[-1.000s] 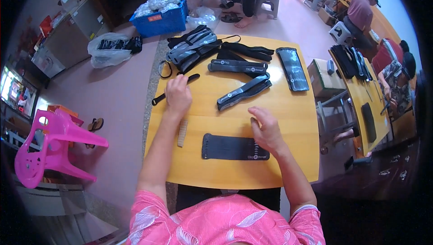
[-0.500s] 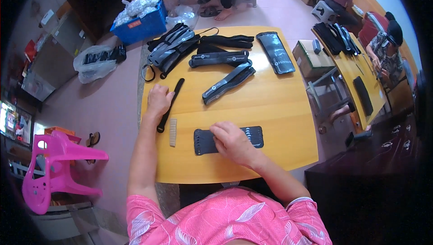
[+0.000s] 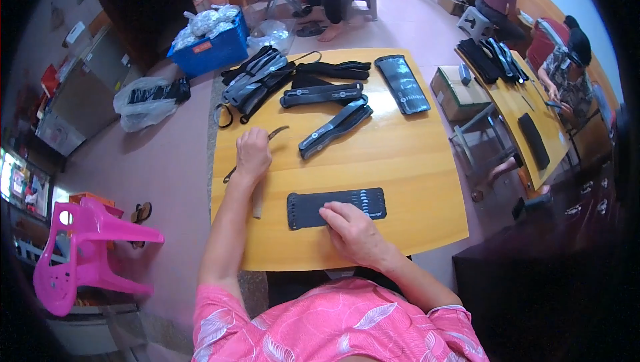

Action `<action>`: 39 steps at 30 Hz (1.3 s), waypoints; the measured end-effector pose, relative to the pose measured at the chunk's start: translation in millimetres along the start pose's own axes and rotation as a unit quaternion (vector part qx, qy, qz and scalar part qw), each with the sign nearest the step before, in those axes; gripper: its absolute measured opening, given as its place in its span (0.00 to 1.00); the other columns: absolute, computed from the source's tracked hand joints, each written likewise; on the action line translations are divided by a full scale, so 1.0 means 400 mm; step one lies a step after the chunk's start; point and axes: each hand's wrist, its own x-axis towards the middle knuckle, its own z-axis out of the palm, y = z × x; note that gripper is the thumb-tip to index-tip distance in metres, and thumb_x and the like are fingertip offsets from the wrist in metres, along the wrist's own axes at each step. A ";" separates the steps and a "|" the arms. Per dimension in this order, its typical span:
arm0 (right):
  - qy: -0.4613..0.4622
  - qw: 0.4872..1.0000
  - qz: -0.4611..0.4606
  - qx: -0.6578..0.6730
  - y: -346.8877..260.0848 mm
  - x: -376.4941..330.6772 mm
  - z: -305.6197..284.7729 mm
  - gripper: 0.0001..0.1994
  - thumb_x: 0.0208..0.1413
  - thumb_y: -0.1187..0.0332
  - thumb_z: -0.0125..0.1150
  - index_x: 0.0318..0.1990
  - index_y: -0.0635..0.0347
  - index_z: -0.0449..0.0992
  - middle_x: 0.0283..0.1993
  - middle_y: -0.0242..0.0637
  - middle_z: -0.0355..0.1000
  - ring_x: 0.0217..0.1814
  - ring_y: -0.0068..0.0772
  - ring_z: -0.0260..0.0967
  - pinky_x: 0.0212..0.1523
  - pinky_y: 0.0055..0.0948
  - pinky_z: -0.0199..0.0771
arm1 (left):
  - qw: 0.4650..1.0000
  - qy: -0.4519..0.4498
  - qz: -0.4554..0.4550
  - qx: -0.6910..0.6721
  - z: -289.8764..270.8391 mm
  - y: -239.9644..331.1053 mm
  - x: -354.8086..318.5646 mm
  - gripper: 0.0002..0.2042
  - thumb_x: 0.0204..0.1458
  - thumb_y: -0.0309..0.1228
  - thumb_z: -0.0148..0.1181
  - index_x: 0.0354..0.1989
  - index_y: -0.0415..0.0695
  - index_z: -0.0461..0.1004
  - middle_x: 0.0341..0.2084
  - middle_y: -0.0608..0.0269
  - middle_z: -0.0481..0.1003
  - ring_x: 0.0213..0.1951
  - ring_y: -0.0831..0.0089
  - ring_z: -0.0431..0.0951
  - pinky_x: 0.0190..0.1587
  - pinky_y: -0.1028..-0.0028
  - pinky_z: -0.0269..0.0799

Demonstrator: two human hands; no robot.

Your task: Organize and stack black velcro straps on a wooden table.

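My left hand (image 3: 254, 154) is closed around a thin black strap (image 3: 279, 131), lifted at the left of the table; its ends stick out on both sides of the fist. Just below that hand a narrow beige strip (image 3: 257, 205) lies partly covered by my wrist. My right hand (image 3: 355, 230) has its fingers pinched together over a flat black rectangular piece (image 3: 305, 210) with a row of pale marks near its right end and notches at its left end. Whatever those fingertips hold, if anything, is hidden.
On the wooden table (image 3: 413, 182), grey and black straps (image 3: 260, 79) are piled at the far left. Folded bands (image 3: 337, 129) lie mid-table, and a dark flat packet (image 3: 403, 84) lies far right. A pink stool (image 3: 87, 249) stands at the left; co-workers sit beyond.
My left hand has closed on the black strap and picked it up, moving slightly right and nearer. My right hand has shifted a little toward me and to the right.
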 end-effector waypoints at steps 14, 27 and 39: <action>-0.015 0.965 0.201 0.167 -0.020 -0.160 -0.159 0.04 0.54 0.79 0.61 0.37 0.67 0.77 0.30 0.40 0.73 0.29 0.32 0.73 0.29 0.26 0.70 | 0.904 -0.168 0.080 -0.385 -0.300 0.345 -0.382 0.12 0.50 0.23 0.62 0.43 0.36 0.74 0.35 0.49 0.77 0.36 0.53 0.78 0.39 0.62 0.72; 0.003 0.887 0.355 0.295 0.030 -0.224 -0.158 0.07 0.59 0.77 0.59 0.43 0.68 0.75 0.36 0.35 0.76 0.36 0.23 0.75 0.37 0.18 0.73 | 0.766 -0.213 -0.330 -0.509 -0.285 0.312 -0.467 0.04 0.54 0.21 0.58 0.37 0.37 0.74 0.25 0.68 0.72 0.30 0.81 0.72 0.33 0.80 0.67; 0.074 0.841 0.474 0.250 0.073 -0.194 -0.144 0.05 0.54 0.78 0.61 0.38 0.68 0.79 0.33 0.36 0.75 0.36 0.24 0.71 0.36 0.22 0.70 | 0.638 -0.142 -0.437 -0.618 -0.258 0.296 -0.423 0.06 0.57 0.21 0.58 0.41 0.35 0.76 0.25 0.65 0.75 0.26 0.82 0.75 0.29 0.82 0.70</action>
